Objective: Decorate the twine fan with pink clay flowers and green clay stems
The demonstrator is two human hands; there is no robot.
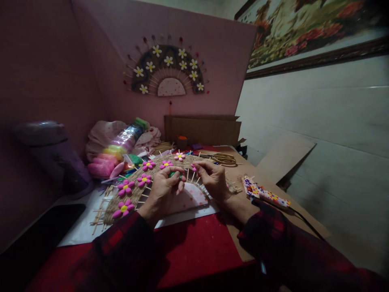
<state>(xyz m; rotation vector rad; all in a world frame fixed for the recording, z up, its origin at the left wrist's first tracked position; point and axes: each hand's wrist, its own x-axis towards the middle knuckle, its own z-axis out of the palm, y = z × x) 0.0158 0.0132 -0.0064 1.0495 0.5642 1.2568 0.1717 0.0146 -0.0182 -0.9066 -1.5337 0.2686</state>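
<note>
A half-round fan (112, 206) wrapped in brown twine over thin sticks lies in front of me, dotted with several pink flowers (125, 187) with yellow centres. My left hand (162, 188) is closed over the fan's inner edge, its fingers curled round a small green object (175, 175) whose kind I cannot make out. Over the fan's right part, my right hand (212, 178) pinches at a small pink petal (193, 166). Whether that petal touches the twine is unclear. Below the hands shows the fan's pale, spotted half-round base (190, 197).
A flower-patterned glue gun (266, 196) with a black cord rests on cardboard at right. Behind the fan are gold-handled scissors (225, 158). Packs of coloured clay (117, 148) and a purple bottle (56, 156) stand left. A finished fan (168, 65) with white flowers hangs on the pink panel.
</note>
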